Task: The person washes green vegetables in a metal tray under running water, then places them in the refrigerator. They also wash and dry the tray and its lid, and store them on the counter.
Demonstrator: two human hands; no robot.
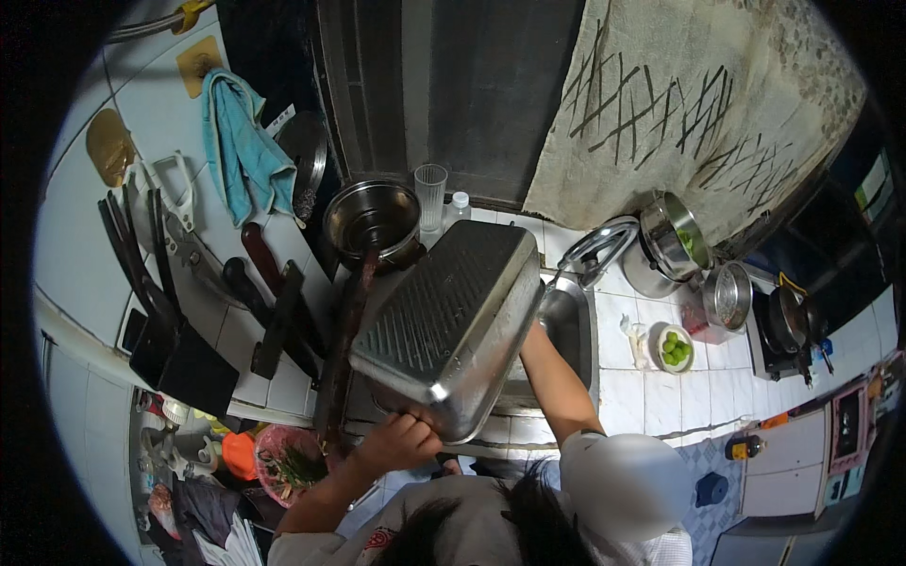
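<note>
A large rectangular metal pan with a ribbed underside (442,304) is held tilted over the counter and the left part of a steel sink (570,329). My left hand (403,442) grips its near lower corner with curled fingers. The right forearm reaches behind the pan's right side; my right hand is hidden by the pan. Beyond the pan stand a steel pot (373,216), a ribbed clear glass (430,194) and a white-capped plastic bottle (459,206). A chrome faucet (601,240) rises at the sink's far edge.
Knives (265,311) and a black utensil holder (187,361) are at the left. On the right are stacked steel pots (665,244), a bowl of green fruits (674,349), a strainer (727,297) and a stove (768,339). A blue towel (244,152) hangs on the tiled wall.
</note>
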